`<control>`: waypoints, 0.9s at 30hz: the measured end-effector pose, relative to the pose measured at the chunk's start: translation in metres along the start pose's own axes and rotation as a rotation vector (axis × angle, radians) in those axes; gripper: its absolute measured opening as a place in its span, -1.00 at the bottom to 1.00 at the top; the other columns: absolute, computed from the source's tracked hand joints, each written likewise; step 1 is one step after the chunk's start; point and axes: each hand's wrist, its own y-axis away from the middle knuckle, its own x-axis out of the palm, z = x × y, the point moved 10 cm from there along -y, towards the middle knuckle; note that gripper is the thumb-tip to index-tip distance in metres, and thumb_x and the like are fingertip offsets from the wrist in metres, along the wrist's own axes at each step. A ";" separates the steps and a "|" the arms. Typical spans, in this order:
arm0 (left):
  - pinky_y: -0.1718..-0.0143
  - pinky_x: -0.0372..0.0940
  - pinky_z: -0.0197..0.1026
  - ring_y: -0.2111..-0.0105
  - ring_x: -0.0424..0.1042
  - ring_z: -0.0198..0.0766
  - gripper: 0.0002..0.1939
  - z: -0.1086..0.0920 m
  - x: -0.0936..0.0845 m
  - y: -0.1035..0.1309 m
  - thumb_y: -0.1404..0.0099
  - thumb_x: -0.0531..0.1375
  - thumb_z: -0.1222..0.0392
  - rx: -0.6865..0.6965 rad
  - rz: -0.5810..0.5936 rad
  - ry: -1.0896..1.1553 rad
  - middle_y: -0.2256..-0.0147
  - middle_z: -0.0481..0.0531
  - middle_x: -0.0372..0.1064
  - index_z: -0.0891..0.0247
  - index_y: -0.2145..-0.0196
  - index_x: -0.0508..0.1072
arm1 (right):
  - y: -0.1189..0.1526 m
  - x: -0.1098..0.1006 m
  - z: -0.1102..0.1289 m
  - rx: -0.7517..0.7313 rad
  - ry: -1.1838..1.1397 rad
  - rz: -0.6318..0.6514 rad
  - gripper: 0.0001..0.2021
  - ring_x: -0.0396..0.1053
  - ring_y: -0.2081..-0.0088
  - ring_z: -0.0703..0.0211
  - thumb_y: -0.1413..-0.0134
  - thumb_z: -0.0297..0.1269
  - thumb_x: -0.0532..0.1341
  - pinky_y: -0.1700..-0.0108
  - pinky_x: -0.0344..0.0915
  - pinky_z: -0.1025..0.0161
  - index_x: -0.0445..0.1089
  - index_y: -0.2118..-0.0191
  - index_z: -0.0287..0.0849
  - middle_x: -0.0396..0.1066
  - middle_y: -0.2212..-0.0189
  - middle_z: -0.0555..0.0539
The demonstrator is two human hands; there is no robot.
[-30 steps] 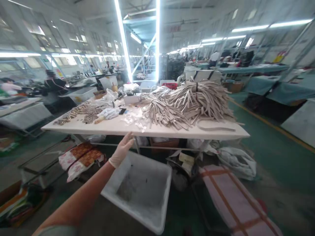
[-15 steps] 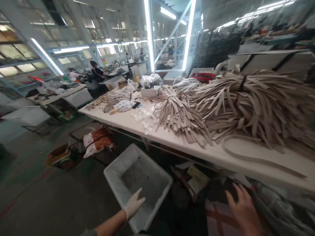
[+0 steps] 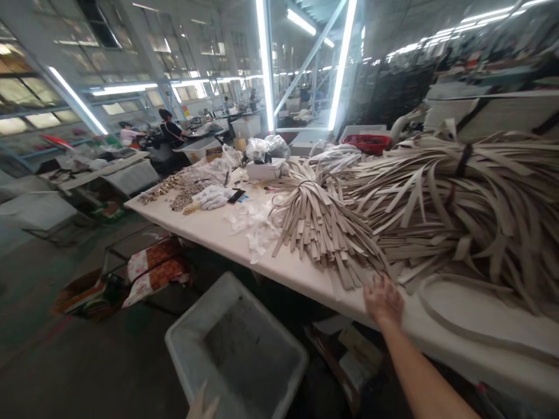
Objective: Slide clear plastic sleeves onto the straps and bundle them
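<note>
My right hand (image 3: 384,301) is at the table's front edge, against the lower ends of a bundle of beige strips (image 3: 321,224); its fingers are curled, and whether they grip a strip is unclear. My left hand (image 3: 203,405), in a pale glove, shows only partly at the bottom of the view, fingers apart, over the near side of a grey plastic bin (image 3: 244,343). Nothing shows between those fingers. A larger tied heap of strips (image 3: 476,203) lies to the right, with one loose strip (image 3: 458,329) curving in front of it.
On the white table (image 3: 196,230) are metal parts (image 3: 186,195), white gloves (image 3: 212,197), a phone (image 3: 236,196), plastic bags (image 3: 266,148) and a red basket (image 3: 367,143). A stool with a patterned cushion (image 3: 157,267) stands at left. People sit farther back.
My right hand has moved up and left from below the table to the strip ends at its edge. My left hand has dropped lower and left, partly out of view.
</note>
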 end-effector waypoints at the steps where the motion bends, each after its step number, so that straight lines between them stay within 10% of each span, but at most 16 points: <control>1: -0.31 0.09 -0.06 -0.29 0.19 -0.03 -0.30 -0.023 -0.010 -0.020 -0.14 0.04 -0.16 0.039 -0.075 0.040 -0.21 0.13 0.32 0.09 -0.21 0.29 | 0.002 -0.002 0.003 -0.025 0.025 -0.032 -0.51 0.19 -0.20 -0.26 -0.27 -0.14 -0.03 -0.14 0.18 -0.12 0.38 -0.16 -0.24 0.18 -0.24 -0.37; 8: -0.37 -0.06 -0.03 -0.38 -0.03 -0.07 -0.31 -0.260 -0.105 -0.148 -0.29 0.10 0.02 0.400 -0.457 0.119 -0.36 0.30 -0.02 0.34 -0.31 0.13 | -0.005 0.010 0.010 -0.043 0.069 -0.029 -0.46 0.22 -0.18 -0.26 -0.23 -0.09 -0.04 -0.13 0.22 -0.15 0.39 -0.12 -0.34 0.22 -0.21 -0.37; 13: -0.36 -0.04 -0.07 -0.36 0.00 -0.02 -0.31 -0.374 -0.141 -0.208 -0.30 0.17 0.05 0.449 -0.568 0.055 -0.35 0.36 0.00 0.41 -0.30 0.16 | -0.008 0.020 0.004 -0.030 0.048 0.013 -0.44 0.22 -0.20 -0.28 -0.20 -0.06 -0.02 -0.13 0.21 -0.17 0.36 -0.18 -0.27 0.21 -0.23 -0.34; 18: -0.36 -0.06 0.00 -0.36 -0.03 0.02 -0.30 -0.424 -0.118 -0.243 -0.31 0.16 0.03 0.408 -0.527 -0.020 -0.36 0.30 0.00 0.35 -0.32 0.14 | -0.011 0.011 0.005 -0.042 0.078 -0.026 -0.48 0.22 -0.19 -0.22 -0.21 -0.10 0.01 -0.12 0.23 -0.12 0.38 -0.15 -0.27 0.22 -0.23 -0.31; 27: -0.31 -0.06 0.16 -0.33 0.04 0.09 -0.34 -0.427 -0.069 -0.272 -0.32 0.13 -0.08 0.295 -0.492 -0.149 -0.31 0.24 0.14 0.19 -0.31 0.20 | -0.014 0.014 0.003 -0.053 0.057 -0.039 -0.50 0.21 -0.19 -0.23 -0.19 -0.16 0.05 -0.14 0.21 -0.14 0.31 -0.18 -0.24 0.19 -0.23 -0.31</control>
